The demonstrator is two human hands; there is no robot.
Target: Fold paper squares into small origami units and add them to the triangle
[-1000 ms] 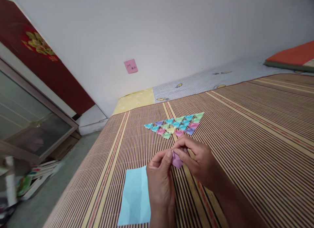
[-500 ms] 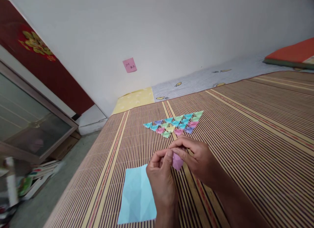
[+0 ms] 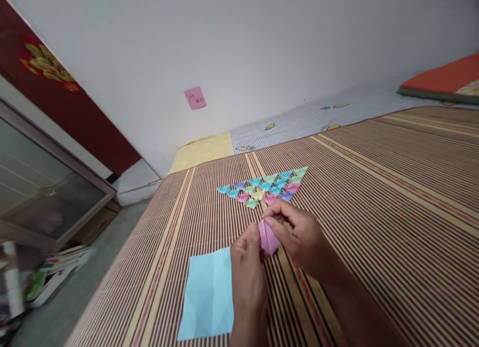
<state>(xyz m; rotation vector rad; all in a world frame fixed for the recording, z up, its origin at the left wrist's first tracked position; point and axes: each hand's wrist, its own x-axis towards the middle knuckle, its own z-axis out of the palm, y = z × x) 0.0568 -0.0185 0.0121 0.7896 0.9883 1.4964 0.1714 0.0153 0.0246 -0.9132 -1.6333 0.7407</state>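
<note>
— What's on our brown-striped woven mat (image 3: 374, 197)?
— We see a triangle of multicoloured folded papers (image 3: 258, 194), then 1 creased light-blue paper sheet (image 3: 207, 294).
— And we're holding?
— Our left hand (image 3: 247, 267) and right hand (image 3: 299, 232) pinch 1 pink folded-paper piece (image 3: 268, 239) between them.

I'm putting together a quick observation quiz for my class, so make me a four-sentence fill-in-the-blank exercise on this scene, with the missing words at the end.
1. The left hand and right hand hold a small folded piece of ____.
2. The flat blue sheet lies closer to the ____ hand.
3. The note on the wall is coloured ____.
4. The mat has a ____ pattern.

Missing words: paper; left; pink; striped.
</note>
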